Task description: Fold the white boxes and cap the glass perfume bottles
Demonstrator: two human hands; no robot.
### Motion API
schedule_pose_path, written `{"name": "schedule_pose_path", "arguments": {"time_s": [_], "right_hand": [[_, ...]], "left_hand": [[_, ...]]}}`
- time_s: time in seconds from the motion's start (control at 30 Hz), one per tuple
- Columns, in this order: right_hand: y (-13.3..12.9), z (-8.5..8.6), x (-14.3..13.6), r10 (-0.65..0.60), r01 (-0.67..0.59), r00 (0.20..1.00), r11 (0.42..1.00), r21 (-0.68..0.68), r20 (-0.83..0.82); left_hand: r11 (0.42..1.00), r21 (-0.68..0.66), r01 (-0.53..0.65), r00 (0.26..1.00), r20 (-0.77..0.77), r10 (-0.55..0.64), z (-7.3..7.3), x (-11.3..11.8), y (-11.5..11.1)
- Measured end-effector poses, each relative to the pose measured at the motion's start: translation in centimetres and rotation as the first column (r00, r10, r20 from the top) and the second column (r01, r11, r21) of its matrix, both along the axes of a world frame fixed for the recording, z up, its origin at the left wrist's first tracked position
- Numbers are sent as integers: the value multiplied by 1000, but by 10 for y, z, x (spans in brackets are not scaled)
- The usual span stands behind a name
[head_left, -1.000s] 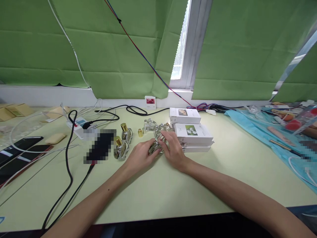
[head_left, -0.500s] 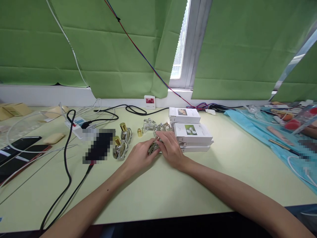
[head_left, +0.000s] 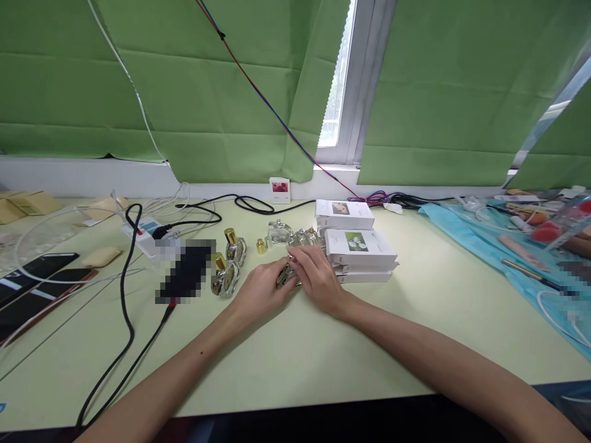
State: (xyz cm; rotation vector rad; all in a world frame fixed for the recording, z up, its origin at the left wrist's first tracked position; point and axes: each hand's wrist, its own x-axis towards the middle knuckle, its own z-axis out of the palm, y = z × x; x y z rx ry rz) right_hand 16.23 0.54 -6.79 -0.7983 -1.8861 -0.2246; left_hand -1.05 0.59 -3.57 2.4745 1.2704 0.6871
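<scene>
Near the middle of the table, my left hand (head_left: 264,287) is closed around a glass perfume bottle (head_left: 282,275), mostly covered by my fingers. My right hand (head_left: 318,277) bends over the top of the same bottle, its fingertips at the neck; what they pinch there is hidden. Just behind stand several clear glass bottles (head_left: 279,231) without gold caps. A loose gold cap (head_left: 261,247) sits beside them. To the left are two bottles with gold caps, a nearer one (head_left: 225,280) and a farther one (head_left: 236,249).
White boxes (head_left: 362,249) are stacked right beside my right hand. A dark, blurred-out device (head_left: 187,271) with a black cable (head_left: 124,295) lies to the left, near a power strip (head_left: 143,237). Blue sheeting (head_left: 498,246) with clutter covers the right side.
Almost nothing differs. Both hands stay on the bottle, and the view has shifted very slightly.
</scene>
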Motion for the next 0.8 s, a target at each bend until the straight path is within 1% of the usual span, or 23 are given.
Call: {"name": "schedule_pose_path", "arguments": {"time_s": [0.37,0.57,0.8], "right_hand": [[-2,1,-1,11,-11,1000,1000,29,-13],[-2,0,-1,9,-9,1000,1000,-19,-1],[-3,1,-1,19,-19,1000,999,-27,2]], "left_hand": [[1000,-9,0,1000,6,0,-1,-1,0],[1000,-9,-3,1000,14,4,-1,-1,0],[1000,-12,-12,1000,-9,12,1,0,-1]]}}
